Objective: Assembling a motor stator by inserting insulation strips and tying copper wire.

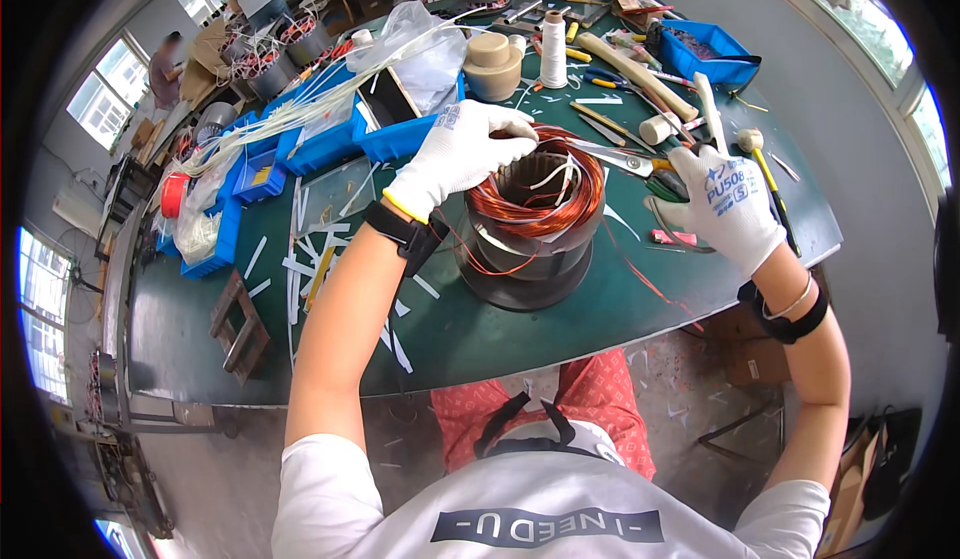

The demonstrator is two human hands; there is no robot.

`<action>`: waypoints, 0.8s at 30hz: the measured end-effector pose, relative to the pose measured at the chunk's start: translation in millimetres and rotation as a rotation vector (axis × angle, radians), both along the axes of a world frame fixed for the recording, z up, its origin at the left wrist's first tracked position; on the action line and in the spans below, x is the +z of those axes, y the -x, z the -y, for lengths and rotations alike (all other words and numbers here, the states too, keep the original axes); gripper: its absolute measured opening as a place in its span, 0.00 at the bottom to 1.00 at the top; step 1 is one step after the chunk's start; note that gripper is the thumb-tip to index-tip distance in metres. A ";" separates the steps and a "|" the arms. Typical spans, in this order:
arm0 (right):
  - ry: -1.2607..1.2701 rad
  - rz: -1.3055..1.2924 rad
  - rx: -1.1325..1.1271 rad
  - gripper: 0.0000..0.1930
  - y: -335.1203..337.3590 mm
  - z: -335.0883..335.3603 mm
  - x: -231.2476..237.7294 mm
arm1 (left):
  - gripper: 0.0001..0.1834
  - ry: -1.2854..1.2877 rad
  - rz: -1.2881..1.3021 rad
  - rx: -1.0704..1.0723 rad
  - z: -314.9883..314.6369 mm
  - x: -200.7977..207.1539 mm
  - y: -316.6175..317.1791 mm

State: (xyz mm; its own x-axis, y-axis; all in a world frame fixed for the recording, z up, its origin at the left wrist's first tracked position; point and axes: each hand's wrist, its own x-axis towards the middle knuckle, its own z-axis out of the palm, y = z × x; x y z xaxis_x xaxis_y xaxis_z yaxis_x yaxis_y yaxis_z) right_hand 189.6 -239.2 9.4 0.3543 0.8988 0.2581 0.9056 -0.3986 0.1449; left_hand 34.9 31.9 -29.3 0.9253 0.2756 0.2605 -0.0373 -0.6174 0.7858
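On the green worktable in front of me stands a motor stator (527,259), a dark metal ring on a round base. Copper wire windings (540,221) bulge over its top, tied with white cord (566,177). My left hand (465,154), in a white glove, reaches over the far left rim of the windings. Its thumb and fingers are pinched together there; what lies between them is hidden. To the right, my gloved right hand (728,204) holds scissors (625,161) by the dark handles. The blades point left toward the windings. Loose red-orange wires (645,277) trail onto the table.
Blue bins (325,149) with white strips and plastic bags stand at the left. A white thread cone (553,54), a beige container (492,64), pliers, mallets (752,142) and a blue tray (705,51) lie beyond. Paper scraps and a wooden frame (238,329) lie left. Two people are in the background.
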 end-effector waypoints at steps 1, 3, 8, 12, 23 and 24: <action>0.008 0.051 0.013 0.25 -3.1 -0.3 2.6 | 0.09 0.039 -0.053 0.002 4.6 5.7 -1.6; 0.140 0.038 -0.052 0.28 -4.6 -7.3 13.8 | 0.08 0.074 -0.106 0.008 5.8 6.5 -3.1; 0.251 0.144 0.016 0.25 -9.4 -17.2 31.7 | 0.08 0.088 -0.049 -0.049 -0.5 0.5 -4.7; 0.369 0.120 0.031 0.23 -13.5 -26.3 50.0 | 0.07 0.135 -0.080 -0.019 4.5 2.9 -5.7; 0.453 0.216 0.132 0.20 -16.9 -53.3 58.6 | 0.10 -0.007 -0.079 0.004 3.5 -3.6 -5.9; 0.415 0.269 0.167 0.19 -10.7 -54.7 58.9 | 0.11 -0.064 -0.016 -0.027 2.1 -3.9 -6.9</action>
State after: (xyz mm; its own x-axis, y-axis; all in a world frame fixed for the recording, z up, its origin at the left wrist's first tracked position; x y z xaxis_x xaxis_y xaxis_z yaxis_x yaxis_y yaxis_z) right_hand 200.2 -184.5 68.3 0.1677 0.9834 -0.0694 0.8609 -0.1118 0.4964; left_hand 41.9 29.9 -33.2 0.9366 0.2335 0.2614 -0.0422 -0.6652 0.7454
